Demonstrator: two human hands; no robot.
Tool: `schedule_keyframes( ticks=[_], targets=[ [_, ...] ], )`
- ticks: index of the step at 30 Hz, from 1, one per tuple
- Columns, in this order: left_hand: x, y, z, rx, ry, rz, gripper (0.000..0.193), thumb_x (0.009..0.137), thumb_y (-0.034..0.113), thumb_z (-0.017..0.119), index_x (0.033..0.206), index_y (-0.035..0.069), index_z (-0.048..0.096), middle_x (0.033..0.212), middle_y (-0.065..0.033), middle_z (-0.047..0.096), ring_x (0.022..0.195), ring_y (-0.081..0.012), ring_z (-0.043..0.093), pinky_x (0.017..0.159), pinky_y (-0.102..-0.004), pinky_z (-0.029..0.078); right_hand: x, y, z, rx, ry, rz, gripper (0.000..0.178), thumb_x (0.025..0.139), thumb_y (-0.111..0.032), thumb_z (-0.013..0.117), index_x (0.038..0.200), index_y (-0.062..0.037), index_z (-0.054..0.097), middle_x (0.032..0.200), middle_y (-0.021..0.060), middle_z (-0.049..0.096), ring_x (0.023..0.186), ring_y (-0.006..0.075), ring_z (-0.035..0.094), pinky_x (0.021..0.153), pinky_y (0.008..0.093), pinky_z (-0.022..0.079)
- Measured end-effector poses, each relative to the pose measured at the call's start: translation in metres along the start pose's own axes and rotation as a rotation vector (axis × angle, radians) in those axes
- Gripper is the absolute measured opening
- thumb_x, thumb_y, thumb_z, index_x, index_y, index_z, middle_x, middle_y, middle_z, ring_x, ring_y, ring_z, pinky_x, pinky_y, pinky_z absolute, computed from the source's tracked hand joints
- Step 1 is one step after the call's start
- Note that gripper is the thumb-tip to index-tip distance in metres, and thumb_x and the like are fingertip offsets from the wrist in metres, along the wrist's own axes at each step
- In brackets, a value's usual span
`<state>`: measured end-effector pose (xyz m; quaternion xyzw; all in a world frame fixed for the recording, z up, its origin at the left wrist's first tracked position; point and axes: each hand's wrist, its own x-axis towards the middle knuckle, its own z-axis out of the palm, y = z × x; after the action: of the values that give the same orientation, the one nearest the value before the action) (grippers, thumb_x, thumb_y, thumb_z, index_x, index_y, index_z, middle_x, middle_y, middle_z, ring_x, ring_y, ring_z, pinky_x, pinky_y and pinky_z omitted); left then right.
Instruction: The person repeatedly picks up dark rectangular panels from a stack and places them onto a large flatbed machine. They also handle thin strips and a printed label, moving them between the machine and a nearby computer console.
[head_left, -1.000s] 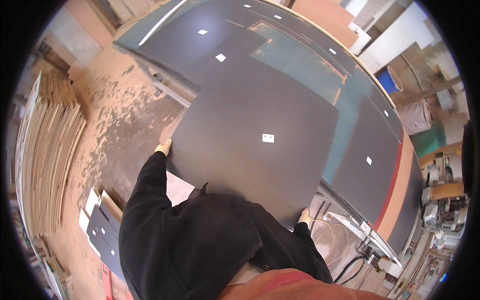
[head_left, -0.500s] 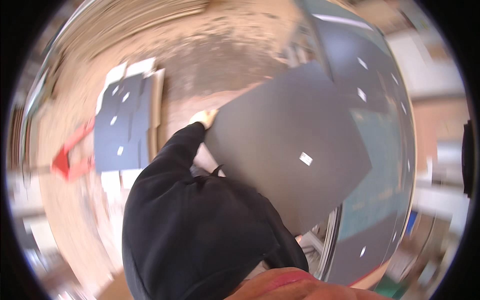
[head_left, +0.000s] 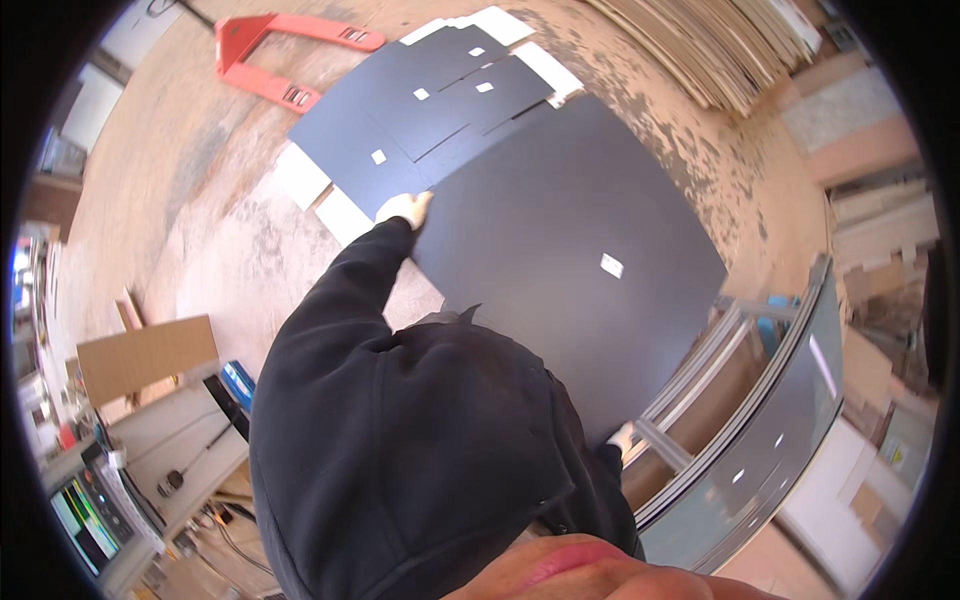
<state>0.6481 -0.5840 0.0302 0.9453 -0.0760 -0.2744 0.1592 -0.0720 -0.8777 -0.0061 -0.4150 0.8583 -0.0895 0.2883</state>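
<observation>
The large dark grey panel (head_left: pixel 540 245) lies flat between the person's two hands: the left hand (head_left: pixel 405 209) is closed over its near-left edge, thumb on top and fingers hidden beneath, while the right hand (head_left: pixel 622 437), partly hidden, grips its near-right edge. Beyond the left hand, a low stack of dark panels (head_left: pixel 350 120) sits near the floor, with a red pallet jack (head_left: pixel 236 45) past it. Right of the right hand stands the counter (head_left: pixel 690 540), bearing labelled dark panels (head_left: pixel 765 468). Judging by this, the work is partway along: several pieces are already stacked, this one is in hand but not yet set down, and those on the counter remain. Whether its far edge touches the stack cannot be told.
</observation>
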Motion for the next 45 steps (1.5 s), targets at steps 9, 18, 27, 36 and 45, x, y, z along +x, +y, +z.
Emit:
schedule_keyframes(
  ticks=[9, 18, 27, 36, 45],
  targets=[
    [-0.030, -0.215, 0.016, -0.188, 0.300, -0.783, 0.082, 0.100, 0.066, 0.035, 0.116, -0.005, 0.074, 0.117, -0.0317, 0.070, 0.119, -0.0439, 0.065, 0.105, -0.0497, 0.046, -0.025, -0.489, 0.325, -0.402, -0.534, -0.797, 0.070, 0.094, -0.057, 0.059, 0.114, 0.0091, 0.071, 0.113, 0.0276, 0.074, 0.113, 0.0322, 0.070, 0.098, 0.0432, 0.050],
    [0.065, -0.222, 0.079, -0.402, 0.512, -1.086, 0.080, 0.100, 0.063, 0.042, 0.095, -0.010, 0.075, 0.095, -0.0330, 0.072, 0.100, -0.0464, 0.070, 0.091, -0.0521, 0.051, -0.206, -0.766, 0.641, -0.713, -0.722, -1.297, 0.062, 0.095, -0.053, 0.054, 0.113, 0.0029, 0.074, 0.114, 0.0289, 0.072, 0.115, 0.0414, 0.067, 0.099, 0.0468, 0.049],
    [0.135, -0.255, 0.142, -0.767, 0.559, -1.027, 0.067, 0.102, 0.053, 0.053, 0.095, -0.011, 0.072, 0.092, -0.0278, 0.074, 0.084, -0.0383, 0.070, 0.079, -0.0493, 0.049, -0.233, -0.778, 0.772, -0.787, -0.705, -1.495, 0.061, 0.099, -0.050, 0.051, 0.104, 0.0067, 0.073, 0.105, 0.0310, 0.072, 0.107, 0.0459, 0.066, 0.095, 0.0488, 0.049],
    [0.157, -0.211, 0.206, -0.083, -0.466, -0.563, 0.059, 0.094, 0.057, 0.060, 0.121, 0.006, 0.075, 0.118, -0.0187, 0.075, 0.112, -0.0386, 0.070, 0.095, -0.0436, 0.054, -0.272, -0.723, 0.762, -0.616, -0.728, -1.694, 0.049, 0.092, -0.030, 0.062, 0.128, 0.0044, 0.062, 0.126, 0.0290, 0.067, 0.122, 0.0422, 0.063, 0.105, 0.0442, 0.049],
    [0.112, 0.053, 0.233, -0.474, -0.622, 0.130, 0.056, 0.095, 0.050, 0.059, 0.115, 0.000, 0.074, 0.115, -0.0271, 0.072, 0.112, -0.0412, 0.067, 0.101, -0.0442, 0.049, -0.223, -0.501, 0.542, -0.986, -1.263, -1.319, 0.025, 0.095, -0.019, 0.057, 0.111, -0.0037, 0.068, 0.110, 0.0195, 0.072, 0.105, 0.0343, 0.069, 0.093, 0.0431, 0.053]
  ],
)
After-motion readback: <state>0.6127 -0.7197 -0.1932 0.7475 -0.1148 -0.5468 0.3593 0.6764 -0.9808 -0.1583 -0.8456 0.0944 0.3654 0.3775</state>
